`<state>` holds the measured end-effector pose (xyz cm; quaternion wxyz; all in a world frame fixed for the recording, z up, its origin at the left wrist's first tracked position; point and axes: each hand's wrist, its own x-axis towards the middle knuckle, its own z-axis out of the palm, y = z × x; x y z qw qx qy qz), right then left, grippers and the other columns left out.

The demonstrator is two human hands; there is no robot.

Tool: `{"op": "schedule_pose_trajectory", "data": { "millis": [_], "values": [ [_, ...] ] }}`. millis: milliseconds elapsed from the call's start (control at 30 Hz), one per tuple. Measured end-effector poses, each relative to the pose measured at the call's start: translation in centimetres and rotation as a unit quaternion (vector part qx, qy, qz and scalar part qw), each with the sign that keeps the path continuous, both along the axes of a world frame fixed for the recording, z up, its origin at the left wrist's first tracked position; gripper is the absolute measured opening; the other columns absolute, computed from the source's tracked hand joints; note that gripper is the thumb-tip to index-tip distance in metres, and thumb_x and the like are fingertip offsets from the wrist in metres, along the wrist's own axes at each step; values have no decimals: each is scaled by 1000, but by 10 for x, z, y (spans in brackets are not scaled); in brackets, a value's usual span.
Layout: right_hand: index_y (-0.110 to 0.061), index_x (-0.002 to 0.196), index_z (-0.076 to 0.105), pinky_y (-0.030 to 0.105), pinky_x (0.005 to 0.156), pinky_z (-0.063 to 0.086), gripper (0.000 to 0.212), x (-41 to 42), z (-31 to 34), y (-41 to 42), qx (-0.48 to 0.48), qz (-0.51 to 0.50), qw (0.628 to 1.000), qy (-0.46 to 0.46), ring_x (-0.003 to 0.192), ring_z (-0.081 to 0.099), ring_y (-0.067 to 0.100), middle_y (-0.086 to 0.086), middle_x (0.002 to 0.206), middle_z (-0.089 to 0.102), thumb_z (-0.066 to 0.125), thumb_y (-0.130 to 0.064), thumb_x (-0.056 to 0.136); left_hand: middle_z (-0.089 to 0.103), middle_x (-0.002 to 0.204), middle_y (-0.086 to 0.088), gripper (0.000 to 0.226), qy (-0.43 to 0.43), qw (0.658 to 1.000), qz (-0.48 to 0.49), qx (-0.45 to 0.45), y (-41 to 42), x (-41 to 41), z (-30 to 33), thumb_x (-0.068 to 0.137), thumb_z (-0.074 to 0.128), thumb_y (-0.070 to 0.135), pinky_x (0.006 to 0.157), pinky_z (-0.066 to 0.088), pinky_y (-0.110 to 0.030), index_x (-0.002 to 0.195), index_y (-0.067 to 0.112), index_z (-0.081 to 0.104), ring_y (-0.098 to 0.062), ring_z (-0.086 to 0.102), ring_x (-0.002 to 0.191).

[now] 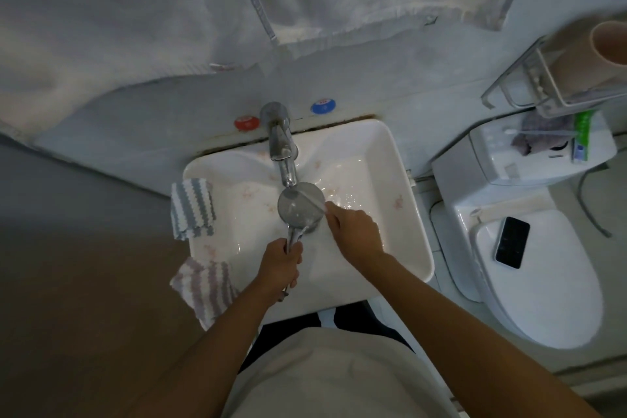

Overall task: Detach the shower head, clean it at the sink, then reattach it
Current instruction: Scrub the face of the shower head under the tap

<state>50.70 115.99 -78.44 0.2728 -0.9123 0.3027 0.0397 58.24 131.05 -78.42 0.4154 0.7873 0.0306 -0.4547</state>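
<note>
Chrome shower head (300, 204) sits face-up under the tap (283, 159) at sink (400, 180) centre; your left hand (280, 265) is clenched round its handle at 6 o'clock. Your right hand (354, 227) rubs its rim at 3 o'clock, fingertips pressed together. Work round the whole face, rotating the handle slowly.

No lettering, brand, number or sign can be read anywhere. The red tap cap (246, 123) and the blue tap cap (323, 106) on the wall above the sink each carry a small white mark, too blurred to make out. The green packet (582, 131) on the toilet tank shows print, but it is too small and soft to decipher.
</note>
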Motion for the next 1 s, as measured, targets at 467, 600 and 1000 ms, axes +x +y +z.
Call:
{"op": "schedule_pose_trajectory", "data": {
  "millis": [467, 600, 1000],
  "values": [
    [-16, 115, 58, 30, 54, 36, 28, -5, 3, 10, -10, 43, 999, 3, 56, 49, 24, 2, 66, 48, 35, -30, 107, 53, 69, -11, 25, 1, 1000, -13, 14, -1, -1, 2, 96, 52, 25, 44, 37, -25, 80, 6, 53, -17, 43, 44],
    [-13, 99, 56, 36, 57, 53, 23, -8, 2, -4, -25, -28, 999, -10, 58, 61, 29, 7, 66, 58, 38, -25, 105, 54, 68, -12, 26, -7, 999, -25, 18, -1, 0, 4, 96, 52, 27, 45, 36, -26, 79, 7, 53, -18, 43, 43],
    [-15, 112, 60, 39, 59, 55, 25, -9, 2, -2, -47, -1, 999, -14, 60, 61, 32, 12, 71, 64, 39, -27, 106, 53, 69, -7, 23, -22, 998, -51, 14, -2, -2, 9, 98, 51, 21, 36, 36, -21, 82, 5, 52, -14, 43, 41]
  ]
}}
